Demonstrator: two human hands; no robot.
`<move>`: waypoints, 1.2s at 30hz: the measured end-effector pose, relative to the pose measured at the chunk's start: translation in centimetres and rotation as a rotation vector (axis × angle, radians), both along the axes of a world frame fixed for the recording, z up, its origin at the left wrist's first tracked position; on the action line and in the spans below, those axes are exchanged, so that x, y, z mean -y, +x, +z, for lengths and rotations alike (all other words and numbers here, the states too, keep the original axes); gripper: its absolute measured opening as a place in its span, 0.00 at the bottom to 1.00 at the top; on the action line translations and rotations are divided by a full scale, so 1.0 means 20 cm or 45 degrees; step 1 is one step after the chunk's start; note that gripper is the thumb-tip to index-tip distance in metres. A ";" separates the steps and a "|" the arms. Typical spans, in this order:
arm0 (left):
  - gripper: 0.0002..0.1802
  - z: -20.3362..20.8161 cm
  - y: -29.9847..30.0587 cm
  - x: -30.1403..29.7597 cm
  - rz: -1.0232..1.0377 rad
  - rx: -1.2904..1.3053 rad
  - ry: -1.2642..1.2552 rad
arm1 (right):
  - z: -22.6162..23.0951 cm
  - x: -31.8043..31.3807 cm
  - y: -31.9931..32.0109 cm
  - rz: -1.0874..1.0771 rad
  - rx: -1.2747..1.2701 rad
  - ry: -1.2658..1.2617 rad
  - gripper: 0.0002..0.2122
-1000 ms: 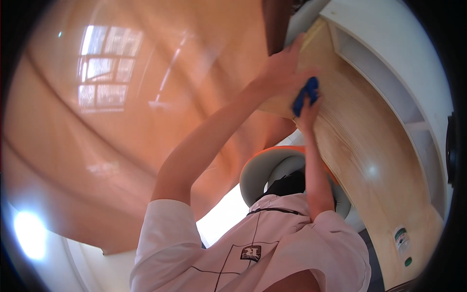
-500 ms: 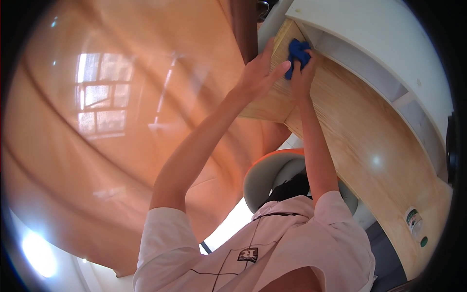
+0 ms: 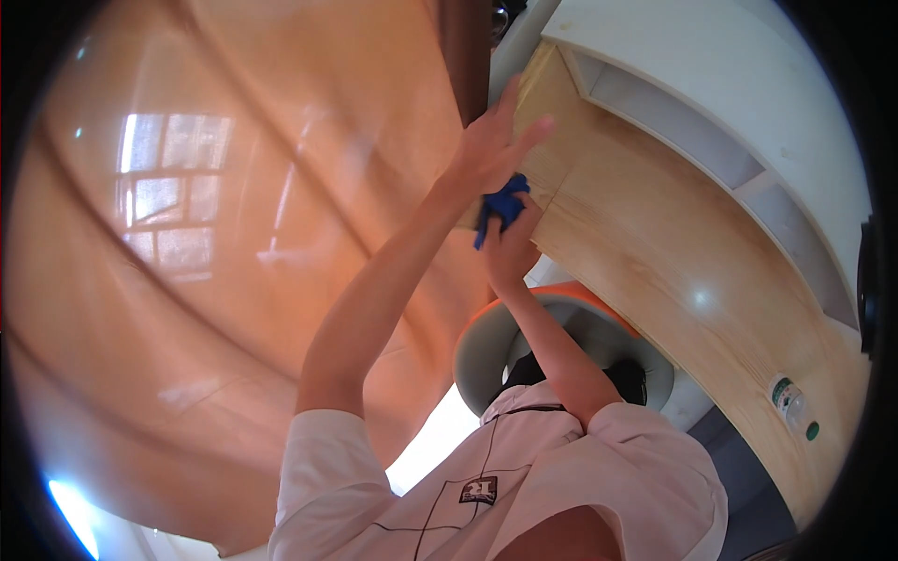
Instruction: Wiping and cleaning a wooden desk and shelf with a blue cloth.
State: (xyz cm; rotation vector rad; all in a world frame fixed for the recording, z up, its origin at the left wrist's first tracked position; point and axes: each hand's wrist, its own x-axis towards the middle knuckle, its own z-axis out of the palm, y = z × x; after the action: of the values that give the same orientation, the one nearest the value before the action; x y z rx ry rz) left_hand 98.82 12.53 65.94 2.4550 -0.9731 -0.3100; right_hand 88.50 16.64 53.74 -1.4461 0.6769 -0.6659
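Right hand (image 3: 513, 245): fingers closed around a bunched blue cloth (image 3: 506, 204), held at the near left corner of the wooden desk (image 3: 655, 220); cannot tell whether cloth presses on wood. Left hand (image 3: 488, 157): thumb and fingers spread, nothing visible in grasp, over the desk's left edge. Progress: cloth in use, not set down; share of surface covered cannot be read from the wood. Bottle (image 3: 793, 406) sits toward the desk's right end, untouched.

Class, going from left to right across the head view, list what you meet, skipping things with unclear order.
Bright white light, window reflection, left sleeve, blue cloth, small glare spot, clear bottle, black object.
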 end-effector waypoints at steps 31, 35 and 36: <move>0.20 0.01 -0.02 0.22 -0.148 0.506 -0.363 | 0.51 2.31 -1.04 -0.541 -0.872 -1.250 0.23; 0.22 0.22 -0.07 0.79 -0.305 0.596 -0.408 | 0.54 2.48 -1.01 -0.517 -0.967 -1.165 0.23; 0.25 0.20 -0.01 0.88 -0.277 0.649 -0.325 | 0.55 2.51 -0.97 -0.515 -0.975 -1.141 0.24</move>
State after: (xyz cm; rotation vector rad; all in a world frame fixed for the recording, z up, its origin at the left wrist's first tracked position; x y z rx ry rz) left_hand 98.70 -5.16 69.93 2.2326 -1.3944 0.3724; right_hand 69.10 -33.63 64.69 -2.4796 1.3976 -0.7624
